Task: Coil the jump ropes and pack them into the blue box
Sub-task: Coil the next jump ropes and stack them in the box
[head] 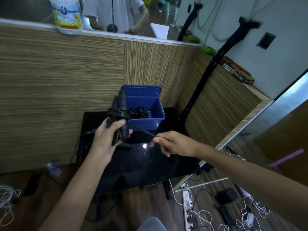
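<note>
Rope bundle (120,114) | left hand (106,139) is gripping paired handles, cord wound round them, above bench (150,164) before blue box (146,120) | right hand (173,144) is pinching cord tail (143,130) | likely light, limp, springy; handles are offering firmest hold

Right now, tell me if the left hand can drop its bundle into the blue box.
Probably yes: the left hand holds the jump rope bundle beside the open blue box, though the right hand pinches its loose cord end.

A glossy black bench (150,165) carries an open blue plastic box (146,121), just beyond the left hand (106,139), and a small dark green-marked piece (125,146) just under that hand.
</note>
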